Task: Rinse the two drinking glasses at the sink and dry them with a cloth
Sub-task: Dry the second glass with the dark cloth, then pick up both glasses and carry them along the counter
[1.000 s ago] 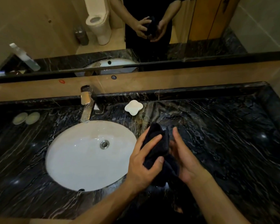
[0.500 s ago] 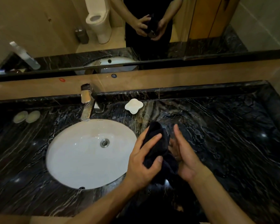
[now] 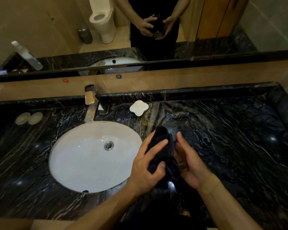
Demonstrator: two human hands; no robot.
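The sink (image 3: 83, 163) is set in the countertop (image 3: 239, 146), at its left part. The faucet (image 3: 90, 103) stands behind the sink. The soap dish (image 3: 138, 107) lies to the right of the faucet. Two round soaps (image 3: 29, 118) lie far left. Both hands, the left hand (image 3: 148, 168) and the right hand (image 3: 191, 166), are over the countertop, just right of the sink, with the cloth (image 3: 163, 150) between them.

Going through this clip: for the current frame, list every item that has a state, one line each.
Faucet: off, no water running.
Sink: white basin, no standing water, drain open.
Dark cloth: bunched, gripped by left hand, pressed against the glass.
Drinking glass: held in right hand, mostly hidden by the cloth.
Second glass: not visible.
White soap dish: on the counter, looks empty.
Countertop: dark marble, wetness unclear.
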